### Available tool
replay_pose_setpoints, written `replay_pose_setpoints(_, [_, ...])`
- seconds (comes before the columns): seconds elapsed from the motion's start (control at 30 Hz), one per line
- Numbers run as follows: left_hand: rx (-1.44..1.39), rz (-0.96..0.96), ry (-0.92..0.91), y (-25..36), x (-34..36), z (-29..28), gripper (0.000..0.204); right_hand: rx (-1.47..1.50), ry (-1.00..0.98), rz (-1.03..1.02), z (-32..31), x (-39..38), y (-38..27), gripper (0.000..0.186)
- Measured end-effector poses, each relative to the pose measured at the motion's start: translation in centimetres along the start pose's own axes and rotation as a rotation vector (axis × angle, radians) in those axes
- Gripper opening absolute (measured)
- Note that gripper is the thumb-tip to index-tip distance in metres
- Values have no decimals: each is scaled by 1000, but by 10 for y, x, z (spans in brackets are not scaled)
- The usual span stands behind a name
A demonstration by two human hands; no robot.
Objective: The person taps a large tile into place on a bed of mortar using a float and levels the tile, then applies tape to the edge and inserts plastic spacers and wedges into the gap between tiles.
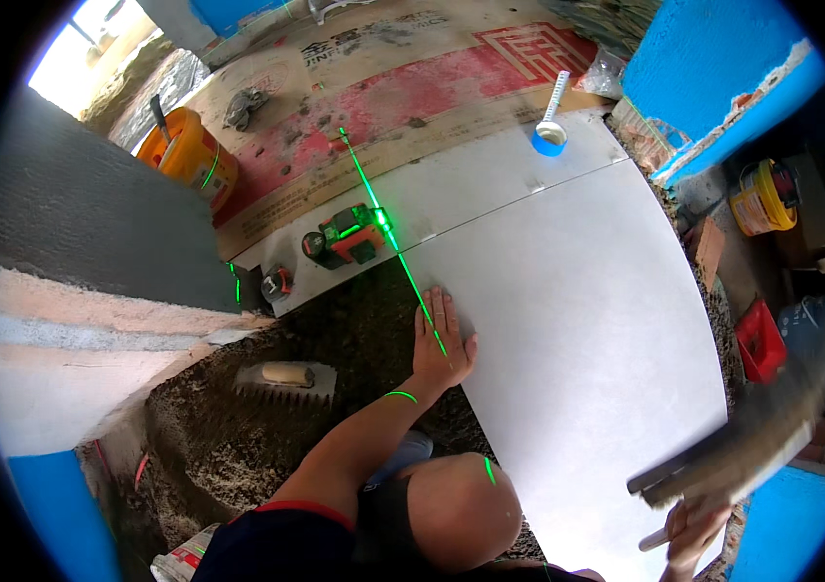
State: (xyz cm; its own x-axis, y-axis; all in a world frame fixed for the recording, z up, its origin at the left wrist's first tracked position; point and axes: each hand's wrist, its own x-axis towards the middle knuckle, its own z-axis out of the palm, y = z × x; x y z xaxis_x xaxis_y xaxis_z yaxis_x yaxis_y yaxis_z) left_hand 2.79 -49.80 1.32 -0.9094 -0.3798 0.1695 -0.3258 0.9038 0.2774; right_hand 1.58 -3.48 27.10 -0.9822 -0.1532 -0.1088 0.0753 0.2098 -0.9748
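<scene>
A large pale floor tile (587, 339) fills the centre right. My left hand (440, 335) lies flat along its left edge, fingers extended, under a green laser line. My right hand (694, 533) grips the handle of a long, motion-blurred flat tool (742, 427), grey and tan, raised at the lower right. A red-and-black laser level (359, 242) and a tape measure (277, 283) sit on the narrower tile strip (490, 213) beyond. A notched trowel (286, 378) rests on dark bedding mortar (194, 436) left of my left forearm.
Cardboard sheeting (393, 97) covers the far floor, with an orange bucket (194, 160) at left. A blue tape roll (548, 141) lies on the far tiles. Wall corners (92, 242) flank both sides; a yellow bucket (757, 199) and red dustpan (760, 339) stand at right.
</scene>
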Motion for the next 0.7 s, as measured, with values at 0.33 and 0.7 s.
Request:
replay_pose_setpoints(0.33, [58, 77, 72, -6, 2, 5, 86, -627, -204, 509, 23, 3, 185, 65])
replay_pose_setpoints(0.7, [-43, 610, -117, 47, 8, 12, 86, 35, 987, 1027, -95, -294, 222, 62])
